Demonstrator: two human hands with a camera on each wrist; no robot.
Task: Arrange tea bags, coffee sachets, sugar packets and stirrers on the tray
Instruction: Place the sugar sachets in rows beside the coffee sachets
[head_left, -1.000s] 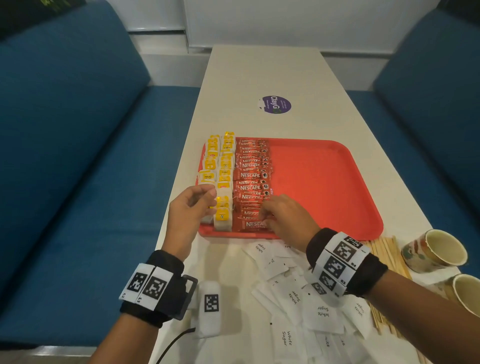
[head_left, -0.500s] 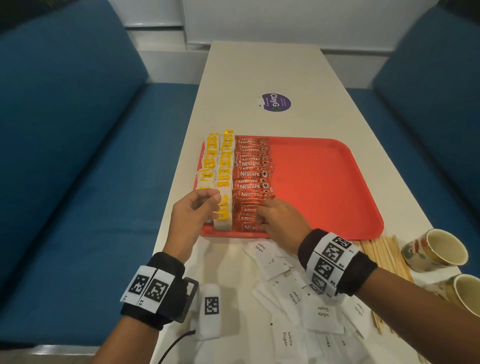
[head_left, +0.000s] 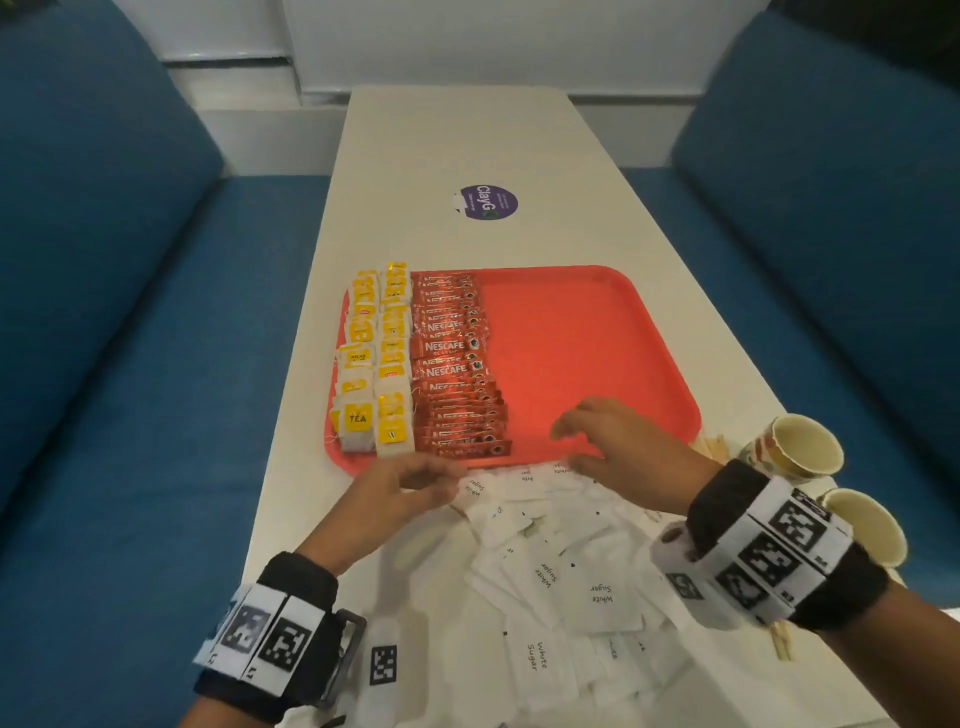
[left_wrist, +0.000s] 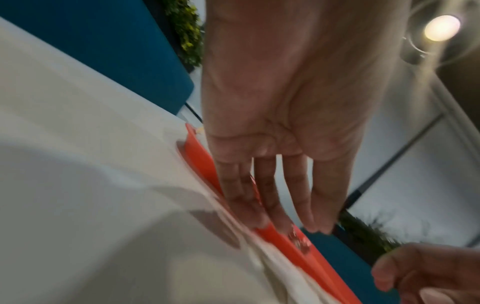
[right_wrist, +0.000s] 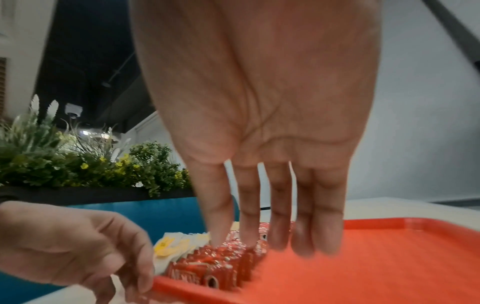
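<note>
your left hand (head_left: 400, 491) sits just off the near edge of the red tray (head_left: 587, 332), over the tabletop (head_left: 457, 130), at the far left corner of the heap of white sugar packets (head_left: 571, 566); its fingers are straight and relaxed in the left wrist view and they hold nothing, though motion blur hides whether the tips touch a packet. your right hand (head_left: 618, 441) hangs over the near edge of the tray, fingers spread and pointing down, released as well, with nothing between them in the right wrist view

on the tray, the tea bags (head_left: 376, 358) with yellow tags fill two columns along the left edge, and the red coffee sachets (head_left: 457, 364) form one overlapping column right beside them. the right part of the tray is bare red plastic

the sugar packets lie loose and overlapping on the tabletop between your wrists, none on the tray. the wooden stirrers (head_left: 709, 447) lie on the tabletop just right of the tray, mostly hidden behind your right wrist. two paper cups (head_left: 800, 452) stand near the right edge of the tabletop, and a purple round sticker (head_left: 488, 201) is stuck beyond the tray
</note>
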